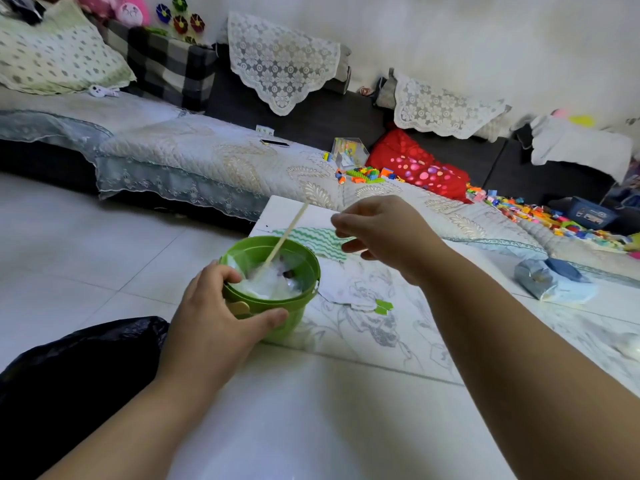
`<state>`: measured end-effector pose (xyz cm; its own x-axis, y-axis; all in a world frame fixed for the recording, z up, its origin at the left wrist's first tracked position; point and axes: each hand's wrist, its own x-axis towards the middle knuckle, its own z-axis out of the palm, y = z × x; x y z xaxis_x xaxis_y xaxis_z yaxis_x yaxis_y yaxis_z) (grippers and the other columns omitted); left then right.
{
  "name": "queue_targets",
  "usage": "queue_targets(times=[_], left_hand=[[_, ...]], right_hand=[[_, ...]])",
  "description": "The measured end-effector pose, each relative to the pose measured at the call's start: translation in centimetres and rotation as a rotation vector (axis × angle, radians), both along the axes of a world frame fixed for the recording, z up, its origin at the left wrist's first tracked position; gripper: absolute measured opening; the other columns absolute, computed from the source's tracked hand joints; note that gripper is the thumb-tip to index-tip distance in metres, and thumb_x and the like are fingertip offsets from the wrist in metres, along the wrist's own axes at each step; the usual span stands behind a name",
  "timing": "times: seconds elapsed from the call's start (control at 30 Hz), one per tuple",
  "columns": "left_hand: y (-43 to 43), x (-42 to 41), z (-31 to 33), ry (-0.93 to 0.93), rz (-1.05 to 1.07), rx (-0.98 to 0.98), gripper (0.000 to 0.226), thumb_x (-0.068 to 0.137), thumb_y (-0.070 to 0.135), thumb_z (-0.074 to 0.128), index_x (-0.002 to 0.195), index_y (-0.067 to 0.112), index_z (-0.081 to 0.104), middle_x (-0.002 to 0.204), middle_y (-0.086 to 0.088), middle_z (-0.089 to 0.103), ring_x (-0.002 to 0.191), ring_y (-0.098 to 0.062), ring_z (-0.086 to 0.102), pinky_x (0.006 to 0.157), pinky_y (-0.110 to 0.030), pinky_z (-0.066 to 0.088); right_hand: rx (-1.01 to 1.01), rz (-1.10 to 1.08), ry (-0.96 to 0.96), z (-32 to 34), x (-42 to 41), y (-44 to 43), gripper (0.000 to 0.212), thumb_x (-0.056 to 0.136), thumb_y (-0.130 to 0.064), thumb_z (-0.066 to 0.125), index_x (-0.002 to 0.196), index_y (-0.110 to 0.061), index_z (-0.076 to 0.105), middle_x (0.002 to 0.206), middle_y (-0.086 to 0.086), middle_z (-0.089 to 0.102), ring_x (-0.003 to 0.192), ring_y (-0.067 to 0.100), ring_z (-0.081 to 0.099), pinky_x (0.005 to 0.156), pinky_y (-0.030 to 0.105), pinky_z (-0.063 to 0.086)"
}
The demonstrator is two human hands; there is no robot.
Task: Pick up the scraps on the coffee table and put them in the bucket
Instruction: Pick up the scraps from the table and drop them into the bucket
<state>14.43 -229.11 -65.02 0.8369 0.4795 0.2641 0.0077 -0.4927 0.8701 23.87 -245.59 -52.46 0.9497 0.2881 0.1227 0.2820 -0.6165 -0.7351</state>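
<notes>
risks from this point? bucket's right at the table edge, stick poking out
1. The green bucket sits at the coffee table edge, steadied only by the left hand on its rim; a nudge might tip it to the floor.
2. The wooden stick leans out over the rim, so the right hand hovering nearby could catch it and lever it out.
3. White and green scraps lie right beside the bucket; sliding it could push them off.

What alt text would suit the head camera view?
A person's left hand grips the rim of a green bucket on a white coffee table, while the right hand hovers above paper scraps; a thin stick leans in the bucket.
</notes>
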Motion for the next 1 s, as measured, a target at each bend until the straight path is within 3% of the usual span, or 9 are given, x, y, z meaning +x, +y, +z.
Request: queue_targets(times=[0.1,0.17,0.3,0.47,0.53,0.63,0.77,0.87,1.0], left_hand=[[0.8,0.1,0.1,-0.012,0.059,-0.010,0.059,0.055,0.041,0.084,0.096,0.030,0.044,0.103,0.002,0.053,0.082,-0.014,0.053,0.068,-0.029,0.036],[1.1,0.1,0.2,-0.018,0.083,-0.024,0.058,0.057,0.039,0.084,0.097,0.030,0.043,0.103,0.002,0.052,0.075,-0.001,0.049,0.067,-0.029,0.035],[1.4,0.2,0.1,-0.007,0.113,-0.030,0.058,0.058,0.039,0.083,0.099,0.030,0.042,0.104,0.003,0.050,0.073,0.002,0.046,0.067,-0.029,0.035],[1.5,0.6,-0.2,0.003,0.119,-0.024,0.059,0.058,0.040,0.083,0.099,0.031,0.043,0.107,0.002,0.051,0.076,-0.007,0.050,0.060,-0.026,0.035],[1.4,0.8,-0.4,0.008,0.115,-0.038,0.060,0.057,0.041,0.084,0.100,0.032,0.043,0.110,0.001,0.053,0.079,-0.010,0.053,0.063,-0.028,0.037],[1.0,1.1,-0.5,0.017,0.096,-0.052,0.060,0.056,0.041,0.084,0.100,0.032,0.044,0.112,0.002,0.053,0.081,-0.010,0.055,0.063,-0.028,0.037],[0.0,1.4,-0.4,0.020,0.058,-0.055,0.060,0.056,0.041,0.084,0.101,0.032,0.044,0.113,0.005,0.050,0.086,-0.013,0.056,0.068,-0.029,0.039],[-0.7,1.5,-0.6,0.029,0.028,-0.053,0.059,0.055,0.042,0.083,0.099,0.034,0.044,0.109,0.005,0.051,0.087,-0.011,0.057,0.069,-0.029,0.039],[-1.7,1.4,-0.8,0.036,-0.028,-0.036,0.059,0.055,0.041,0.084,0.097,0.034,0.044,0.107,0.005,0.051,0.088,-0.011,0.056,0.068,-0.029,0.040]], right_hand=[[-0.087,-0.054,0.052,-2.0,1.5,-1.5,0.016,0.084,-0.026,0.066,0.089,-0.011,0.072,0.089,0.009,0.075,0.076,0.017,0.073,0.064,0.028,0.048],[-0.236,-0.072,0.100,-4.6,2.7,-2.2,0.018,0.082,-0.024,0.067,0.092,-0.012,0.074,0.093,0.012,0.075,0.085,0.023,0.073,0.061,0.024,0.046],[-0.643,-0.109,0.108,-10.0,4.6,-3.1,0.046,0.085,-0.034,0.063,0.128,-0.020,0.058,0.138,0.005,0.053,0.126,0.023,0.049,0.100,0.028,0.038],[-0.651,-0.307,0.292,-15.3,5.9,-3.7,0.083,0.080,-0.067,0.045,0.147,-0.022,0.023,0.154,0.014,0.021,0.140,0.040,0.019,0.112,0.053,0.024],[-0.631,-0.303,0.231,-15.9,6.2,-3.7,0.071,0.084,-0.063,0.042,0.136,-0.016,0.037,0.146,0.014,0.035,0.135,0.038,0.030,0.108,0.049,0.031],[-0.642,-0.219,0.044,-15.5,6.2,-3.5,0.027,0.093,-0.035,0.046,0.086,-0.010,0.056,0.098,0.012,0.061,0.100,0.030,0.058,0.074,0.030,0.042],[-0.716,-0.226,-0.010,-14.6,6.0,-3.4,0.023,0.085,-0.014,0.053,0.063,-0.013,0.051,0.063,0.001,0.047,0.063,0.019,0.050,0.045,0.023,0.026],[-0.657,-0.205,0.074,-13.4,5.4,-3.6,0.016,0.081,-0.009,0.053,0.067,-0.007,0.062,0.064,0.011,0.060,0.056,0.019,0.050,0.047,0.022,0.037],[-0.581,-0.138,0.109,-12.4,3.7,-4.9,0.018,0.084,-0.017,0.059,0.084,-0.007,0.075,0.085,0.014,0.074,0.063,0.020,0.057,0.067,0.029,0.053]])
